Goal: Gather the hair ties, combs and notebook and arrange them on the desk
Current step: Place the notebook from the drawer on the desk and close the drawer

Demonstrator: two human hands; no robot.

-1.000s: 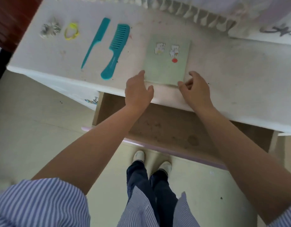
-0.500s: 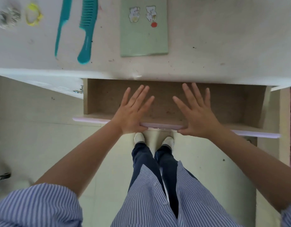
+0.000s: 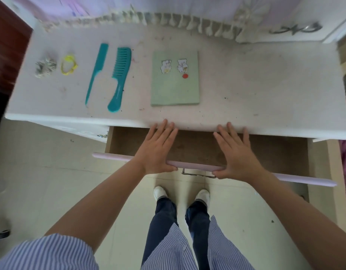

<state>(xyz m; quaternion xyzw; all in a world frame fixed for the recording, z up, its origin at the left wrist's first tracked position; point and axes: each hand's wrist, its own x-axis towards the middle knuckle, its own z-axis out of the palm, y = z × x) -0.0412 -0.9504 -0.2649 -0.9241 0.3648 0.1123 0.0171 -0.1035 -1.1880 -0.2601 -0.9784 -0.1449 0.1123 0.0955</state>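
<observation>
On the white desk (image 3: 265, 78) lie, from left to right, a grey scrunchie (image 3: 45, 65), a yellow hair tie (image 3: 68, 64), a thin teal tail comb (image 3: 96, 73), a wide-tooth teal comb (image 3: 120, 78) and a green notebook (image 3: 175, 78) with bear stickers. Below the desk edge a drawer (image 3: 281, 152) stands pulled out, its brown inside bare. My left hand (image 3: 158, 149) and my right hand (image 3: 236, 152) rest flat with fingers spread on the drawer's lilac front panel (image 3: 113, 156), thumbs under its edge, fingertips touching the desk edge.
A fringed cloth (image 3: 168, 18) runs along the back of the desk. A dark wooden piece of furniture (image 3: 4, 45) stands at the left. A metal handle (image 3: 197, 173) hangs under the drawer front. My feet (image 3: 182, 193) stand on the pale tiled floor below.
My hands left the notebook on the desk and came down onto the drawer front. The drawer now sits further in, with my fingertips reaching the desk edge.
</observation>
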